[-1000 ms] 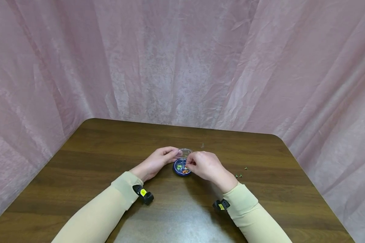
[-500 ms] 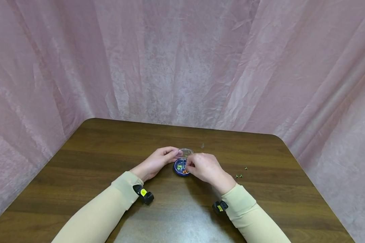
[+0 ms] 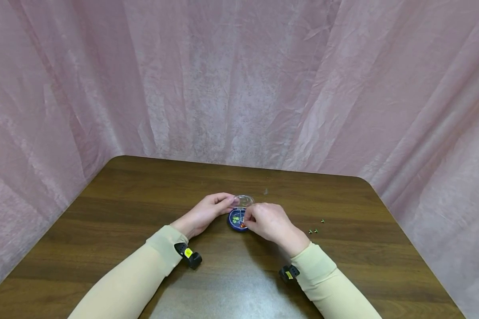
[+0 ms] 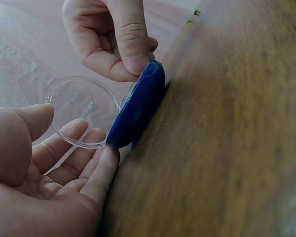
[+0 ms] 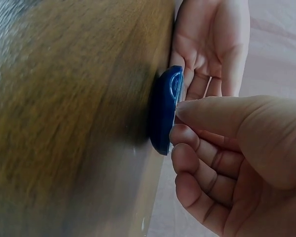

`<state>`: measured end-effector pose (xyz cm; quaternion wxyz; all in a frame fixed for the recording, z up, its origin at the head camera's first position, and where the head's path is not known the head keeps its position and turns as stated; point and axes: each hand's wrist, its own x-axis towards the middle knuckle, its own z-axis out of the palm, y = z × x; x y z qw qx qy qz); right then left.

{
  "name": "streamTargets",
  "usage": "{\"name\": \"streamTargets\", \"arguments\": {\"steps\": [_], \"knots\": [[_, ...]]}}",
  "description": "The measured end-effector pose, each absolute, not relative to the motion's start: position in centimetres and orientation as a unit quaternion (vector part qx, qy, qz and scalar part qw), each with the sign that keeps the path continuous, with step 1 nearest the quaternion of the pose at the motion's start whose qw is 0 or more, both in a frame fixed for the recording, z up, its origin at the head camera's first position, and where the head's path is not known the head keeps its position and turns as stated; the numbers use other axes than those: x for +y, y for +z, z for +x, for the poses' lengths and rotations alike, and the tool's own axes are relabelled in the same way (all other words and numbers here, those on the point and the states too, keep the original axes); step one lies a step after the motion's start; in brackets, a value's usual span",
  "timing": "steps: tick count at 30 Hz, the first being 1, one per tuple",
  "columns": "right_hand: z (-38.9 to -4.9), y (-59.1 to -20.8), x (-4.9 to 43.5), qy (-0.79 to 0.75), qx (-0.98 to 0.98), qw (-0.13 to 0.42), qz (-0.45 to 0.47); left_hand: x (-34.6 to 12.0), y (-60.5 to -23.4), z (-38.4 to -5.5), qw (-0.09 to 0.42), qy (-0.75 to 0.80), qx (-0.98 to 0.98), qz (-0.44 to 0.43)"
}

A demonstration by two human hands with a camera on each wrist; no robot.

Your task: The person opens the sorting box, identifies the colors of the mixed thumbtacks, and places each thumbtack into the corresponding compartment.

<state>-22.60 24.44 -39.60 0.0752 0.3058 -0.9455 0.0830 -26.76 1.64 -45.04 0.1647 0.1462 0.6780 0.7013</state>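
A small round blue pill case [image 3: 233, 226] with inner dividers rests on the table, its clear lid [image 3: 245, 200] raised. My left hand [image 3: 208, 212] holds the lid's left edge, thumb in front and fingers behind; a fingertip meets the case's blue base [image 4: 138, 108]. Green pieces [image 3: 235, 219] lie in the left compartment, and a bit of orange-red shows lower down beside my right fingertips. My right hand [image 3: 268, 221] reaches into the case from the right, thumb and forefinger close together and other fingers curled. Whether anything is pinched there is hidden.
Several tiny green T-shaped pieces [image 3: 316, 231] lie on the wooden table [image 3: 151, 186], right of the right hand. A pink curtain [image 3: 231, 88] hangs behind the table. Both wrists wear small black cameras [image 3: 188, 255].
My right hand has shifted slightly down towards me over the case, covering more of the orange pieces. The left hand and the case stay where they were.
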Motion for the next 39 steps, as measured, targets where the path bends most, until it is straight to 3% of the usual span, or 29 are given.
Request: {"name": "streamTargets", "arguments": {"steps": [19, 39], "knots": [[-22.0, -38.2, 26.0, 0.094, -0.949, 0.074, 0.293, 1.6, -45.1, -26.8, 0.166, 0.7, 0.677, 0.154], [-21.4, -37.1, 33.7, 0.1, -0.971, 0.048, 0.213, 1.7, -45.1, -26.8, 0.169, 0.697, 0.681, 0.147]]}}
